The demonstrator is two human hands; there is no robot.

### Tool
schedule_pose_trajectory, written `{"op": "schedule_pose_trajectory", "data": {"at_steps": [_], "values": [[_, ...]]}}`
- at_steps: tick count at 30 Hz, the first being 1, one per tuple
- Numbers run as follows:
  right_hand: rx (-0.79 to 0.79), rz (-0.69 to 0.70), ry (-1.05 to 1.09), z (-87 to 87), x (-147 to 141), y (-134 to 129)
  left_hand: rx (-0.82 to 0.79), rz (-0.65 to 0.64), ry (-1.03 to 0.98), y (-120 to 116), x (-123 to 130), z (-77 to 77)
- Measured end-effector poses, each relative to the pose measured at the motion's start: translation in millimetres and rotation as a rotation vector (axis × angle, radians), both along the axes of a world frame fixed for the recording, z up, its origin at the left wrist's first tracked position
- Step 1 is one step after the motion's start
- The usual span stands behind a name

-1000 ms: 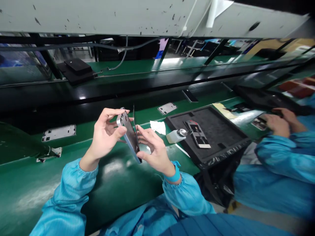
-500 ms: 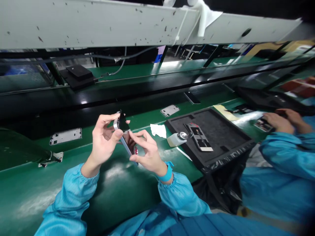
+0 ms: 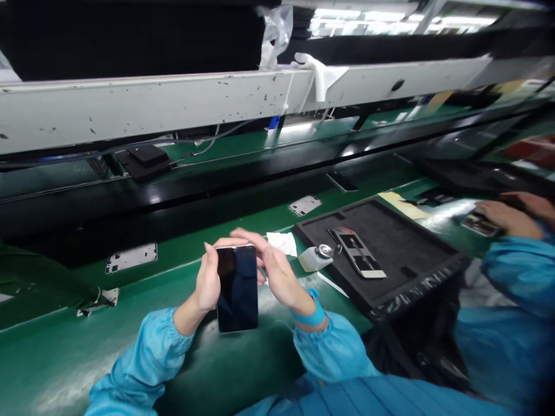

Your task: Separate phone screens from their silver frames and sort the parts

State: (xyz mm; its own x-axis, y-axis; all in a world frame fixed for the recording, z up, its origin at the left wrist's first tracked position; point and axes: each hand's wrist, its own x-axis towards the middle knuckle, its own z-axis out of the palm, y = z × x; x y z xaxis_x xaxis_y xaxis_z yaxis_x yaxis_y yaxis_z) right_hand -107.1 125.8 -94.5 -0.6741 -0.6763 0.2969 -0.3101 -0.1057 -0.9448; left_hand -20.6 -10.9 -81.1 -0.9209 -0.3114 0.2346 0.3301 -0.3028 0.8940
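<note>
A phone [image 3: 237, 289] with a dark, shiny screen stands nearly upright in front of me, its face toward me. My left hand [image 3: 208, 280] is closed round its left side, thumb along the edge and fingers behind it. At the upper right corner is my right hand [image 3: 277, 268], with a blue wrist strap [image 3: 313, 311]; its fingers are stretched out past the top edge. Whether they touch the phone I cannot tell. Just right of this hand lie a crumpled white paper [image 3: 282, 242] and a small bottle with a metal top [image 3: 315, 257].
An opened phone [image 3: 358, 254] lies on a black foam tray [image 3: 416, 266] to the right. Phone frames [image 3: 132, 258] and a dark phone [image 3: 342, 181] lie along the line behind. A co-worker's hands [image 3: 511, 216] hold a device at far right. A white beam [image 3: 173, 107] crosses above.
The phone has turned from tilted and edge-on to facing me. My right hand has moved from its lower side to its top right corner, fingers now extended. The camera view has shifted upward.
</note>
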Motion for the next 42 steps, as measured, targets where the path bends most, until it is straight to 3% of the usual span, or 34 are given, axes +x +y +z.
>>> {"op": "schedule_pose_trajectory", "data": {"at_steps": [3,6,11,15,18,21,23,26,35,38,42], "values": [[0.069,0.123,-0.162,6.5,-1,3,-0.174,0.041,0.005,2,3,-3.8],[0.013,0.113,-0.195,8.4,2,8,-0.267,0.073,0.035,5,6,-5.3],[0.044,0.086,-0.007,15.8,3,11,-0.409,0.16,0.159,10,7,-5.3],[-0.014,-0.041,0.057,7.6,6,1,-0.457,0.193,0.173,4,3,-1.8],[-0.028,0.057,0.074,-6.8,11,-2,-0.249,0.271,0.161,-11,0,8.1],[0.105,0.323,0.063,-19.9,13,2,0.076,0.295,0.154,-27,1,21.3],[0.148,0.46,0.018,-25.7,11,5,0.174,0.321,0.16,-34,1,27.5],[0.137,0.52,0.003,-31.0,4,5,0.229,0.351,0.15,-35,1,29.9],[0.051,0.426,-0.058,-44.4,4,-19,0.234,0.509,0.222,-26,-2,25.5],[0.051,0.428,-0.15,-44.9,8,-26,0.223,0.555,0.236,-26,-4,23.8],[0.056,0.53,-0.321,-47.0,15,-33,0.209,0.635,0.264,-22,-7,21.9]]}}
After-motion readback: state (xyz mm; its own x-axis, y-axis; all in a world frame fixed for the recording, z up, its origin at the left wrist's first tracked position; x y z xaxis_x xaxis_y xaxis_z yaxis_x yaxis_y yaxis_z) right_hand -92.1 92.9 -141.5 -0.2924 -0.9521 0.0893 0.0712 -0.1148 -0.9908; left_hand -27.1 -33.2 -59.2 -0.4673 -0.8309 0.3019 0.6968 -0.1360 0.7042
